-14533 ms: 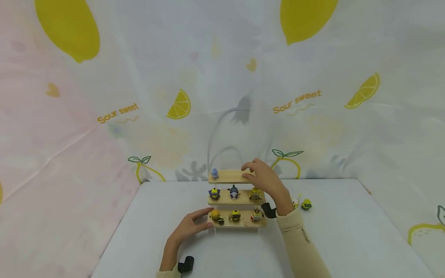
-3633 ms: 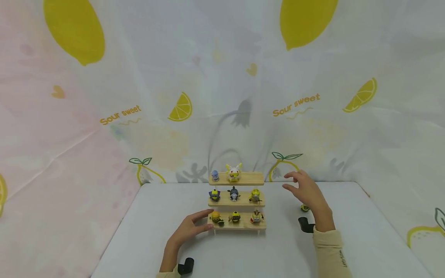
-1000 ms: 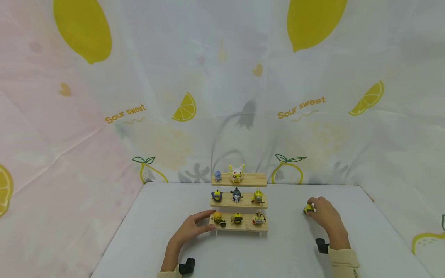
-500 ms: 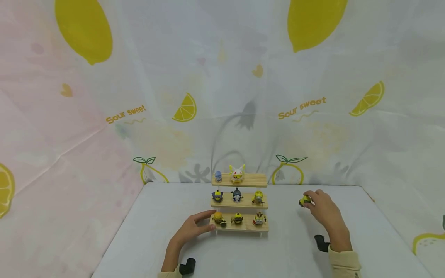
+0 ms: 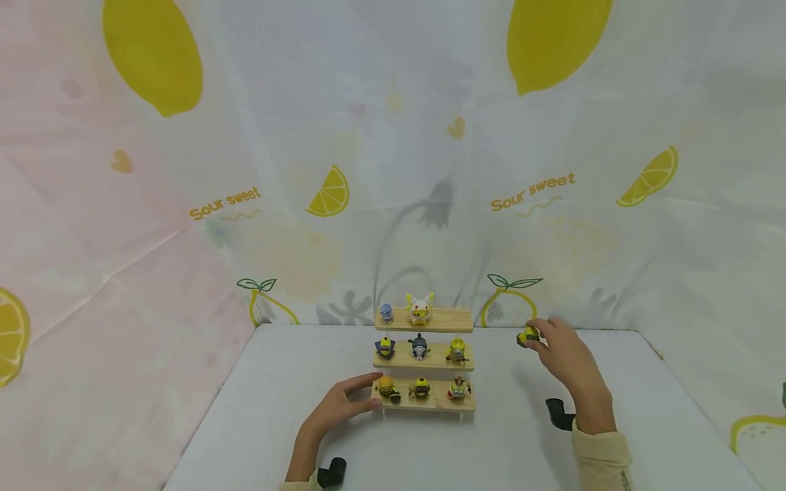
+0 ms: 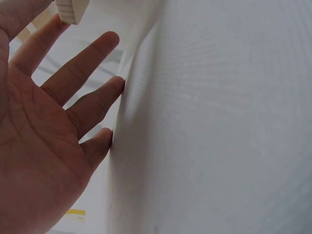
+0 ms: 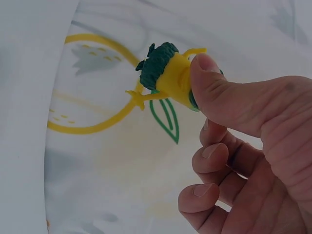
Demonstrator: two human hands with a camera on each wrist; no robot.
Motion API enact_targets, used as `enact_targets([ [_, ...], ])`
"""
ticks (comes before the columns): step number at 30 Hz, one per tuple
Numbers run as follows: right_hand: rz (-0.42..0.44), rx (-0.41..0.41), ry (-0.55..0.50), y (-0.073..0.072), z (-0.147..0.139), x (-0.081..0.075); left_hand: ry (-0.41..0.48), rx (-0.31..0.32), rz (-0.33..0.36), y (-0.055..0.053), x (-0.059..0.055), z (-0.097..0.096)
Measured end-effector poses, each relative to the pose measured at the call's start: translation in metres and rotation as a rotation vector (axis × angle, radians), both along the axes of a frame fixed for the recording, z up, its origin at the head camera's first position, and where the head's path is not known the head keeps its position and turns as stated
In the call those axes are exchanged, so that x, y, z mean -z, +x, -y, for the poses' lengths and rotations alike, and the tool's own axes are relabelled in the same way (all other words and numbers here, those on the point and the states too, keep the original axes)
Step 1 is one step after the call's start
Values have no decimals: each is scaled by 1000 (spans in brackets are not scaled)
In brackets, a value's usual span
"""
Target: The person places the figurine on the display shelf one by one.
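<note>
My right hand pinches a small yellow figurine between thumb and fingers, lifted over the table right of the rack. The right wrist view shows the figurine with dark green ruffled material at one end and thin yellow arms; the thumb covers part of it. A three-tier wooden display rack stands mid-table. At the left end of its bottom shelf, my left hand holds the plank between thumb and index finger. In the left wrist view, its other fingers are spread, tips near the white tabletop.
A blue figurine and a white-and-yellow eared figurine stand on the top shelf, with bare wood to their right. The middle and bottom shelves bear several more figurines. A lemon-print cloth hangs behind the white table.
The white-and-yellow figurine has come onto the top shelf. My right hand has taken the yellow-green figurine off the table and moved it up and left. The left hand stays at the rack.
</note>
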State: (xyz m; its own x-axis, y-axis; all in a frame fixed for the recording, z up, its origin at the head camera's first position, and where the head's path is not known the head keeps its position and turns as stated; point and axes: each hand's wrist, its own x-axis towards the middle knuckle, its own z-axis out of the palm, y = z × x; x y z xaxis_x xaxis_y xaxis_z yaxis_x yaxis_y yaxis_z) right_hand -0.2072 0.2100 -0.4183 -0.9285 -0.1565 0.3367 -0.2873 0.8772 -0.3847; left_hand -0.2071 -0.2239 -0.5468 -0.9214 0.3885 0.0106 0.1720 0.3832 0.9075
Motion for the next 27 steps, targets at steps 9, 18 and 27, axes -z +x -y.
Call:
enact_targets([
  [9, -30, -35, -2, -9, 15, -19, -1, -5, -2, 1, 0, 0],
  [18, -44, -77, 3, -15, 30, -33, -6, -9, -3, 1, 0, -1],
  [27, -11, -121, -1, -26, 46, -40, -4, -8, -1, 2, -3, -1],
])
